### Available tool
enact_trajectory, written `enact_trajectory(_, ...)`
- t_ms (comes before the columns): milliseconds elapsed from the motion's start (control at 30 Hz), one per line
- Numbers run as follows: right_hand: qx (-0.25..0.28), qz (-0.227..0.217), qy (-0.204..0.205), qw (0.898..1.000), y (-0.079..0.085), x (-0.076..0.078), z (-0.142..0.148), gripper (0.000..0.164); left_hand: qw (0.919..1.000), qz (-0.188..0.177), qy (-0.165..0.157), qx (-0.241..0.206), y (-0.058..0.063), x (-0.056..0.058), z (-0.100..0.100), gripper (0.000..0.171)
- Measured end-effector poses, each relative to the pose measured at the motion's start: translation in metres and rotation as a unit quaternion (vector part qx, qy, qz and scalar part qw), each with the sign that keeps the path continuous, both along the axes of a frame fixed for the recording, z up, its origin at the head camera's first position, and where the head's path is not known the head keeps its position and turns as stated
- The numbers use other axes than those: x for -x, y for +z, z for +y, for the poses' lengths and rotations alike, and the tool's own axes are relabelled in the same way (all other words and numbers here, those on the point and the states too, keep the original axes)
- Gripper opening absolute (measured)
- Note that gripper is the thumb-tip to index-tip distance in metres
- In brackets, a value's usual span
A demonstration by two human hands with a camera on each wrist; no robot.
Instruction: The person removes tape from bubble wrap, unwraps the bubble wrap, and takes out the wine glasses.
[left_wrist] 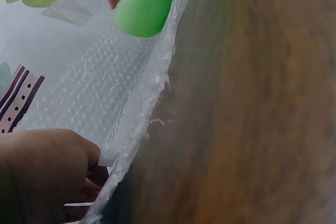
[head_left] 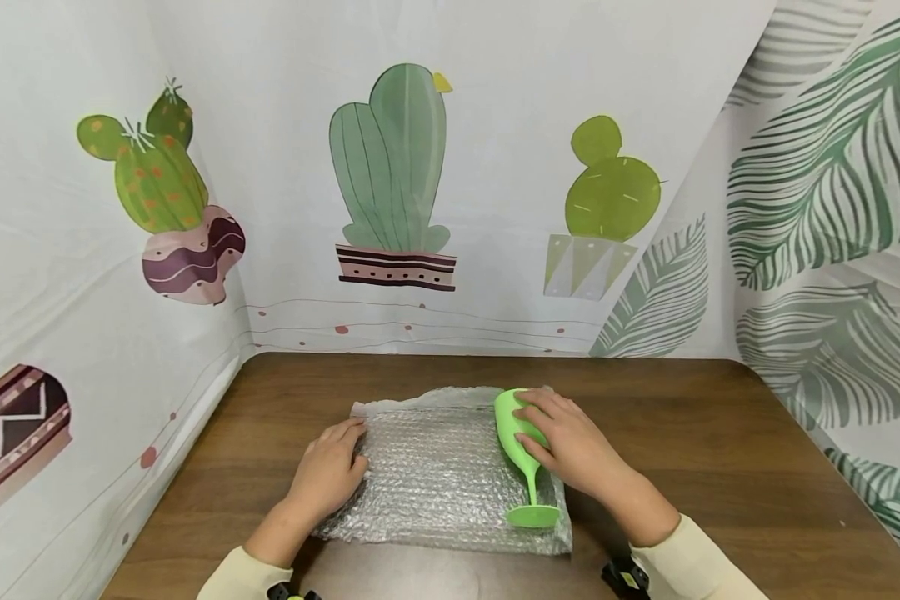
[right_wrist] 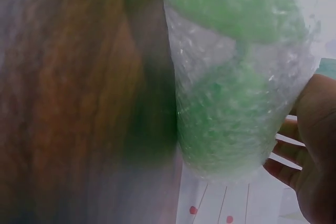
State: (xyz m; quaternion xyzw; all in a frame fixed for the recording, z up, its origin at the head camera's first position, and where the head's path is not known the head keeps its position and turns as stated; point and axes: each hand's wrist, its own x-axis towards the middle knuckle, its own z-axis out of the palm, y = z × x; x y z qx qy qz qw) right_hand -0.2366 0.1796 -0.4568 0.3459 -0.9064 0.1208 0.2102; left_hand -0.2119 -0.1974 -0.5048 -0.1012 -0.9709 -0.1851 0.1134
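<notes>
A bright green goblet [head_left: 508, 421] lies on its side along the right part of a bubble wrap sheet [head_left: 427, 475], bowl toward the wall and foot toward me. Over its bowl my right hand [head_left: 581, 446] curls its fingers, holding it from the right. In the right wrist view the goblet [right_wrist: 226, 114] shows blurred through a raised layer of wrap, with the hand's fingers beside it. My left hand [head_left: 330, 471] is at the sheet's left edge. The left wrist view shows that hand [left_wrist: 47, 166] pinching the wrap's edge [left_wrist: 118, 158], some fingers tucked underneath.
The sheet lies on a brown wooden table [head_left: 682, 433]. Behind and beside the table hangs a white cloth [head_left: 285, 167] printed with cacti and leaves. Pale sleeves cover both forearms, and a dark strap [head_left: 626, 575] shows near the right wrist.
</notes>
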Motion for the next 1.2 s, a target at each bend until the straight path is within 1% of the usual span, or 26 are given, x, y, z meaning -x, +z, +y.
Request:
enact_trajectory(100,-0.001,-0.004,-0.001,1.000,0.0002,-0.0003,0.0001,0.031,1.0000,0.010,0.002,0.000,-0.0002,-0.0007,-0.0001,0.044)
enact_trajectory(200,0.000,-0.004,-0.002,1.000,0.0006,-0.0007,0.0006,0.032,0.9999,0.012,0.002,0.001,0.0008,-0.0012,0.0005,0.045)
enact_trajectory(433,-0.006,0.003,0.003,1.000,0.0002,-0.0002,0.0016,0.032,0.9999,-0.010,0.009,0.004,0.0016,0.0000,-0.0018,0.045)
enact_trajectory(567,-0.015,0.014,0.002,1.000,-0.0010,0.0001,0.0023,0.034,0.9998,-0.014,0.012,0.005,0.0008,0.0015,-0.0032,0.045)
enact_trajectory(867,-0.003,-0.008,-0.013,1.000,-0.0019,0.0004,0.0032,0.031,0.9996,-0.021,0.019,0.001,0.0030,0.0016,-0.0034,0.046)
enact_trajectory(1033,0.000,-0.006,-0.018,1.000,-0.0031,0.0003,0.0032,0.032,0.9994,-0.028,0.023,0.000,0.0032,0.0018,-0.0042,0.046)
enact_trajectory(1200,0.007,-0.001,-0.008,1.000,-0.0019,0.0006,0.0034,0.031,0.9993,-0.029,0.022,-0.001,0.0031,0.0024,-0.0056,0.047)
